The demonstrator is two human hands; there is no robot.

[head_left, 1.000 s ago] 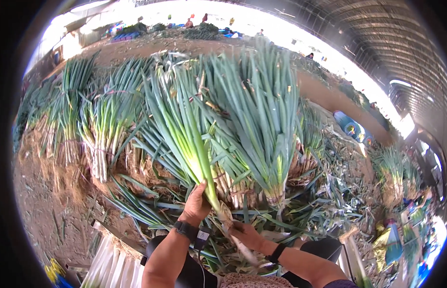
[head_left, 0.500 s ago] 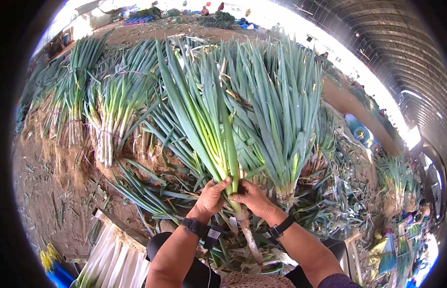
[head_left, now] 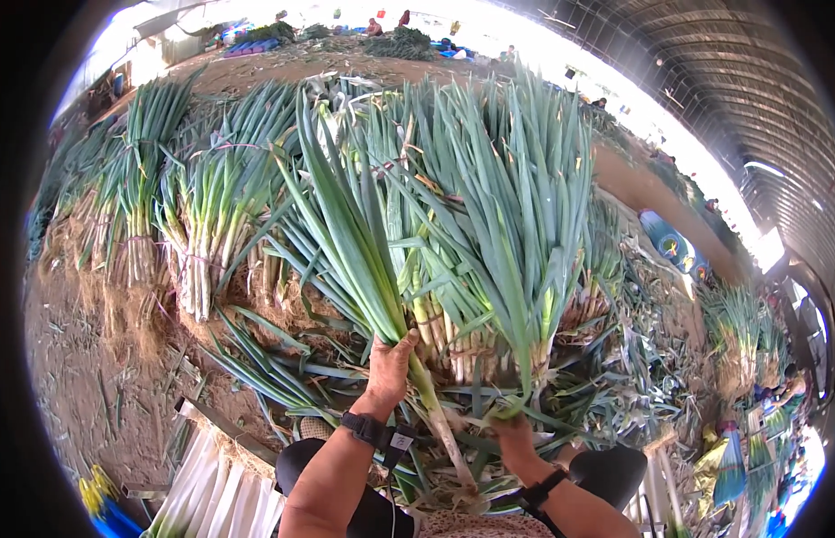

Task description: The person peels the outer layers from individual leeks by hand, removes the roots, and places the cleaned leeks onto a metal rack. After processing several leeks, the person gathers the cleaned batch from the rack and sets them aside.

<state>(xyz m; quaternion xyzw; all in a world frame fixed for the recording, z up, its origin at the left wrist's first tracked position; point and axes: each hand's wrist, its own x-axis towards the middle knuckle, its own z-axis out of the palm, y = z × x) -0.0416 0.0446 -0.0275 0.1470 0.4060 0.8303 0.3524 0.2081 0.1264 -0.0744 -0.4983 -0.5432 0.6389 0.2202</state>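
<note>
My left hand (head_left: 390,368) is wrapped round a large green onion (head_left: 350,242), its green leaves fanning up and to the left. The pale lower stalk (head_left: 446,432) slants down to the right, its root end near my lap. Apart from the stalk, my right hand (head_left: 516,441) is lower and to the right, slightly blurred. Its fingers are closed on a green onion leaf (head_left: 507,409) that looks stripped from the stalk; part of the leaf is lost among the greenery behind.
Tied green onion bundles (head_left: 207,242) with hairy roots stand at the left. More bundles (head_left: 525,215) rise straight ahead. Trimmed white stalks (head_left: 216,480) lie on a rack at lower left. Leaf scraps (head_left: 628,377) litter the ground at right. Blue rolls (head_left: 669,240) lie farther right.
My right hand has moved off the stalk, down and to the right, pulling a leaf away. My left hand keeps its hold, and the onion's leaves lean farther left.
</note>
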